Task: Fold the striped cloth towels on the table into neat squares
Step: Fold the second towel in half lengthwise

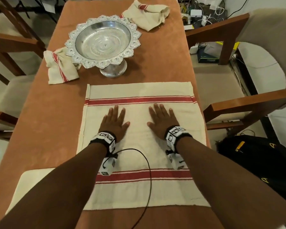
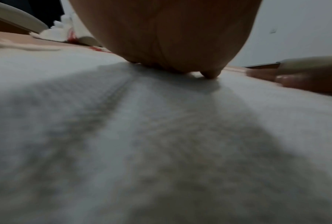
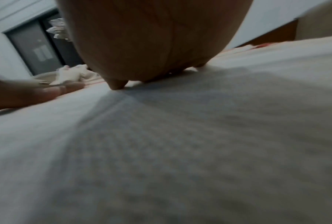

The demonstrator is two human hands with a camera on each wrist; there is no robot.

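Observation:
A cream towel with red stripes (image 1: pixel 139 146) lies spread flat on the brown table (image 1: pixel 48 113) in front of me. My left hand (image 1: pixel 114 123) and my right hand (image 1: pixel 162 120) both press flat on its middle, palms down, fingers straight and spread, side by side below the far red stripe. The wrist views show each palm (image 2: pixel 171 37) (image 3: pixel 151 37) down on the pale cloth (image 2: pixel 161 136) (image 3: pixel 180 144). A crumpled striped towel (image 1: pixel 60 66) lies at the left of the table. Another crumpled towel (image 1: pixel 147 14) lies at the far right.
An ornate silver pedestal bowl (image 1: pixel 103 42) stands beyond the flat towel, between the two crumpled ones. Wooden chairs (image 1: pixel 238 103) flank the table on both sides. A black bag (image 1: pixel 257 162) sits on the floor at the right. A black cable (image 1: pixel 149 171) trails over the towel.

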